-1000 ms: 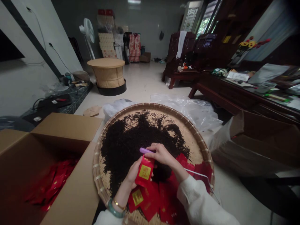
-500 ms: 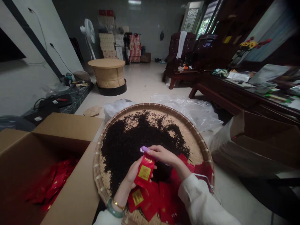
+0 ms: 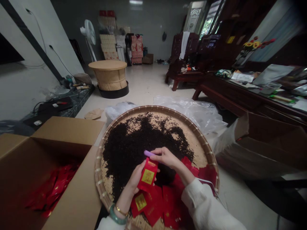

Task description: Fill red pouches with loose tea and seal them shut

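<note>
Red packet [image 3: 146, 182], clamped in the left hand [image 3: 136, 176] above the woven tray [image 3: 98, 174] toward its near edge, is best held taut and square to the purple tool [image 3: 148, 153] pinched in the right hand [image 3: 166, 157], though their contact cannot be confirmed.

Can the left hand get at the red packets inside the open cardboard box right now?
Probably not readily: the left hand is holding a red packet above the woven tray. Were it free, likely yes: the cardboard box stands open beside the tray, leaving the packets inside uncovered.
</note>
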Motion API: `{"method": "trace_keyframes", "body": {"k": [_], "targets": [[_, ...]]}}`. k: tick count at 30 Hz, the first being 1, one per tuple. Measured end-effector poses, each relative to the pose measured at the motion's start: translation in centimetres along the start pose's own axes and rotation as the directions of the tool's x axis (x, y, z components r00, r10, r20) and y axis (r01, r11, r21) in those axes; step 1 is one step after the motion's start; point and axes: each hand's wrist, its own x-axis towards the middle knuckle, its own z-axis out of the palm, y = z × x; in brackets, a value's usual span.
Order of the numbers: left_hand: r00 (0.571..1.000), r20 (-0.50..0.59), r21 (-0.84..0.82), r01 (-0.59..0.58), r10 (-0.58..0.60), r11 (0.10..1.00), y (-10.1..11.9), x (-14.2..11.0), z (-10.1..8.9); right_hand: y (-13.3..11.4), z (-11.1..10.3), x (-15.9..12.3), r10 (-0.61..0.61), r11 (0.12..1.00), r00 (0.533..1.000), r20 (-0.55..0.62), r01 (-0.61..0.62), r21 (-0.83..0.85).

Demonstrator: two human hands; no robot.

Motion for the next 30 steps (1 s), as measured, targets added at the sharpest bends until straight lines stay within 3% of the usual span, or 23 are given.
{"method": "trace_keyframes", "body": {"k": [6, 16, 20, 25, 30], "targets": [[1.000, 0.010, -0.040, 0.002, -0.002, 0.999, 0.1, 0.1, -0.5, -0.2, -0.4, -0.5, 0.032, 0.999, 0.995, 0.097, -0.033, 0.009], [1.000, 0.023, -0.043, 0.003, -0.002, 0.999, 0.5, 0.1, -0.6, 0.9, -0.4, -0.2, -0.093, 0.989, 0.996, 0.012, 0.094, -0.113], [0.988, 0.001, -0.006, -0.155, 0.155, 0.988, 1.1, 0.7, -0.5, 1.0, -0.4, -0.2, -0.124, 0.971, 0.992, 0.005, 0.122, -0.207], [0.944, -0.053, 0.264, -0.303, 0.327, 0.916, 2.2, 1.4, 0.1, 0.7, -0.2, -0.2, -0.169, 0.935, 0.985, 0.037, 0.172, -0.311], [0.942, -0.043, 0.311, -0.305, 0.334, 0.900, 2.6, 1.5, 0.3, 0.8, 0.0, -0.4, -0.177, 0.920, 0.983, 0.041, 0.180, -0.348]]}}
